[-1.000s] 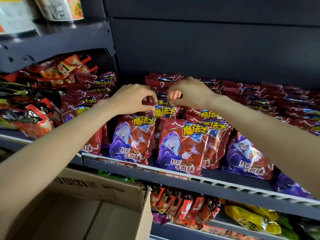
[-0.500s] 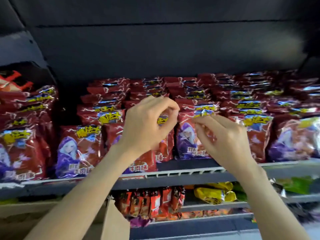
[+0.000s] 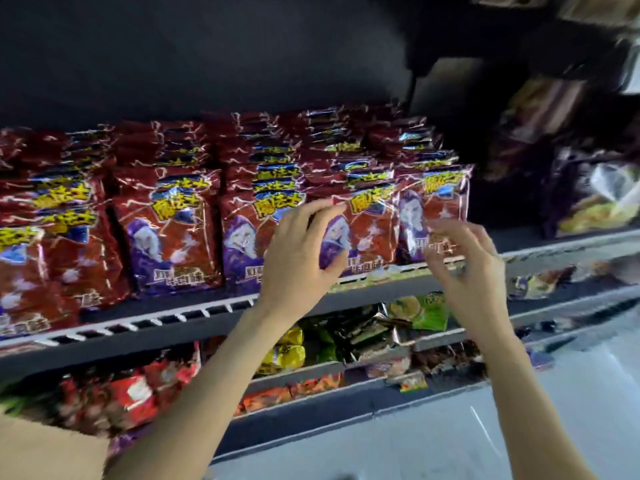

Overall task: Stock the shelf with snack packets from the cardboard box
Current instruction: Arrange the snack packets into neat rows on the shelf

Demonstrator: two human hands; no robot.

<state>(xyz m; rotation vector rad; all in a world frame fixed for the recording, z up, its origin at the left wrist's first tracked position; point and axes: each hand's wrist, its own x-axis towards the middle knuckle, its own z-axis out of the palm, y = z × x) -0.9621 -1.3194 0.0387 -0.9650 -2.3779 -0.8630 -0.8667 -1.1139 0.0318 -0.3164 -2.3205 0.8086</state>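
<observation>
- On the shelf [image 3: 194, 325], red snack packets [image 3: 166, 230] stand in full rows; cardboard box [image 3: 41, 448] at 7 o'clock.
- Step looks like straightening front facings.
- Left hand [image 3: 298, 261] curls onto a front packet [image 3: 363, 233]; grip unclear.
- Right hand [image 3: 464, 268] loose, holding nothing, at 3 o'clock of it.
- Next: fetch more from box.

This is a shop aisle, a snack section by the look of it. A dark metal shelf [image 3: 194, 327] with a slotted white price rail along its front edge carries many identical red snack packets [image 3: 173, 230], stood upright in tight rows, several deep. Lower tiers hold other goods in quantity: yellow and green packets [image 3: 346, 337] and red wrapped items [image 3: 131, 393]. A corner of a cardboard box [image 3: 45, 448] shows at the bottom left.
</observation>
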